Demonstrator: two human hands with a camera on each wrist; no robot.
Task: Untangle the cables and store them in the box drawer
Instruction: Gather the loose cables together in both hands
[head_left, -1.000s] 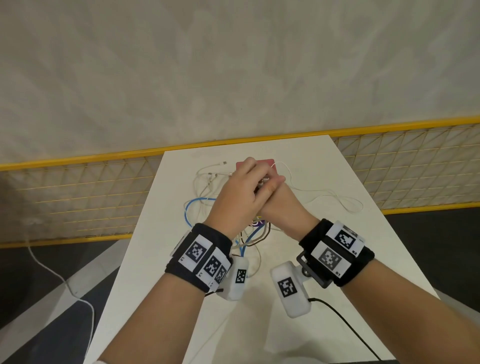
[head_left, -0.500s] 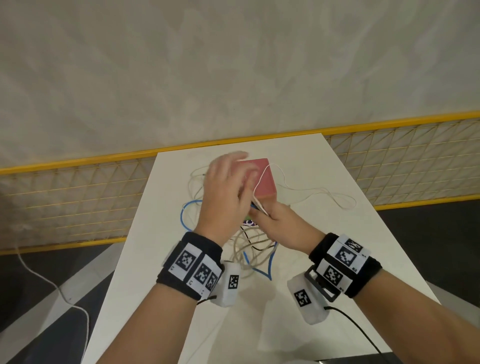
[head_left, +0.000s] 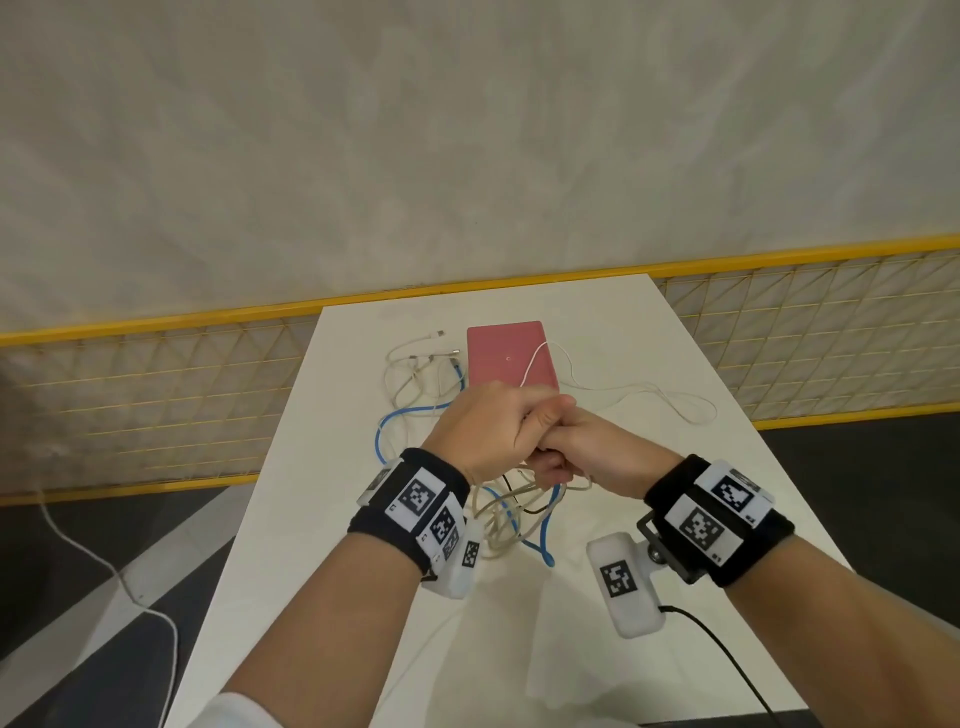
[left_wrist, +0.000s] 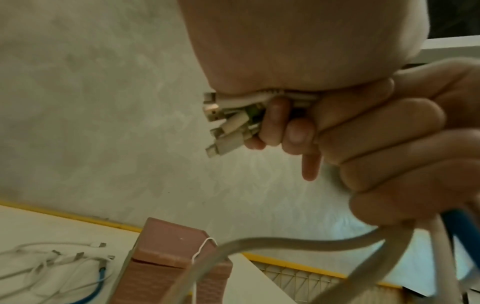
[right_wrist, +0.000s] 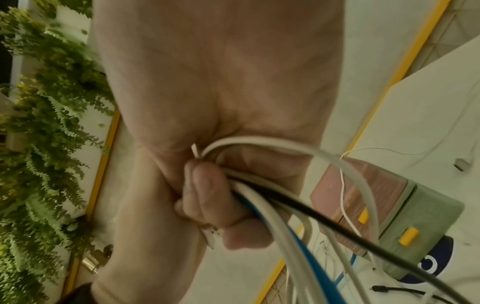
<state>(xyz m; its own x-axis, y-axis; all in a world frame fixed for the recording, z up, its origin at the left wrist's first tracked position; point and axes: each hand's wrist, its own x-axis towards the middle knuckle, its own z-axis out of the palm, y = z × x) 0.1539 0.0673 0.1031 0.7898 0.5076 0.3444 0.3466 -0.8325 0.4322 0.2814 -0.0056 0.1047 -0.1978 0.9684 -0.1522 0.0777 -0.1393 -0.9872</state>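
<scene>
Bench: white, long axis running away from the person toward a wall and a yellow-railed mesh fence.

Box with drawers: pink-topped, at the far middle of the bench, directly beyond both hands. The right wrist view shows a grey-green front with yellow pulls facing the person; the drawers look closed, though I cannot be sure.

Cable bundle: white, blue and black leads gathered at one end in the two fists, their loops hanging below the hands to the bench. Plug ends stick out together from the fist in the left wrist view.

Loose cables: white leads and a blue one lying left of the box, connectors pointing at it, not yet gathered. One thin white lead runs from the hands over the box top and loops off to the right.

Left hand: grip curled tight round the bundle. Right hand: grip likewise clamped on the bundle, pressed against the left.

Judgement: both hands lie about equally near the box; the drawer must be opened first, so one hand has to let go. The lead draped over the box may drag or snag.
</scene>
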